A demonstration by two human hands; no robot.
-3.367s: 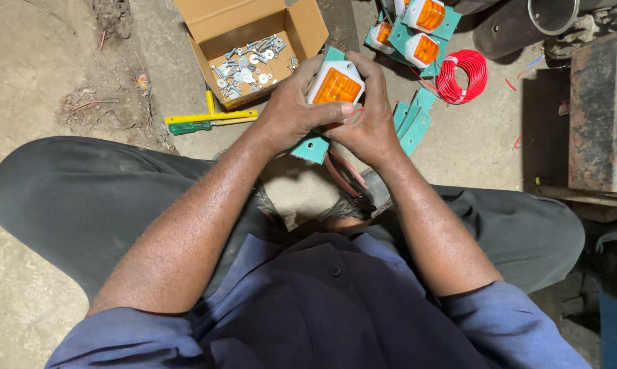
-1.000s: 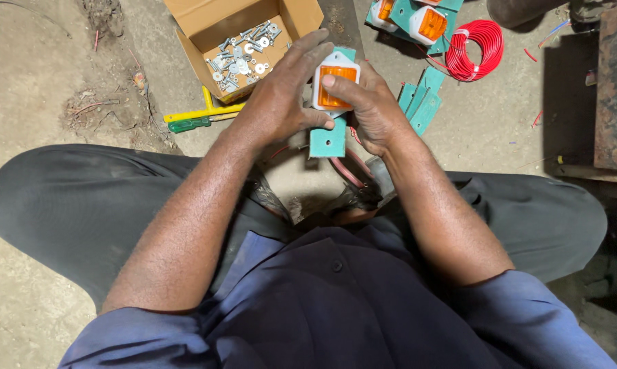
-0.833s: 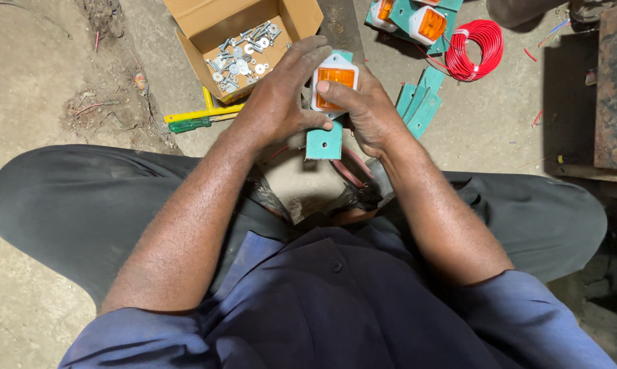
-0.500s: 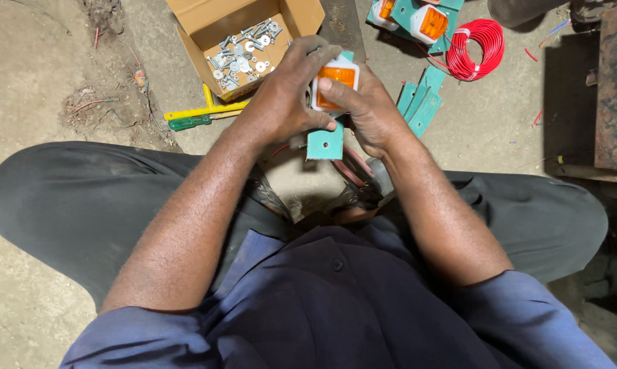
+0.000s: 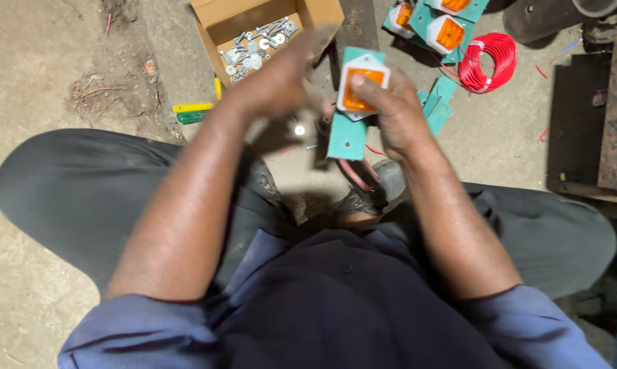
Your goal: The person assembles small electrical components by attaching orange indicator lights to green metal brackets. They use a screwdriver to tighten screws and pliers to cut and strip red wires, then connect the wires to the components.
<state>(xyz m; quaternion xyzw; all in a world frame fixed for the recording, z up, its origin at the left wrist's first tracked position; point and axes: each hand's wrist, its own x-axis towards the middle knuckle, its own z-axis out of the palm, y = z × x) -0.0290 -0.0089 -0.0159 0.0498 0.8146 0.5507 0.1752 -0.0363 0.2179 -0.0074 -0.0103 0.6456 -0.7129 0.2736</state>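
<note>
Floor [image 5: 35, 82] grit lies at my far left, and the yellow-and-green screwdriver [image 5: 193, 111] sits there beside the cardboard box [image 5: 216, 12] of loose screws and washers, just as it did a moment ago. My left hand [image 5: 274, 78] is what has changed: half a second back it was wrapped over the lamp with the other one, and now it has come off and is swinging toward the box, blurred, its fingers spread and holding nothing I can make out. A small washer [image 5: 299, 130] shows pale on the ground just below it.

That leaves my right hand [image 5: 394, 113] alone with the work. Its fingers are clamped on the orange marker lamp [image 5: 363, 85] in its white housing, thumb on the lens, with the green bracket [image 5: 347, 133] hanging under it, held up above my knees and clear of the floor. I judge the lamp is seated on the bracket and wants fastening hardware.

Further right lie more green brackets [image 5: 439, 106], finished lamps [image 5: 445, 33] and the red wire coil [image 5: 493, 60], none of them moved.
</note>
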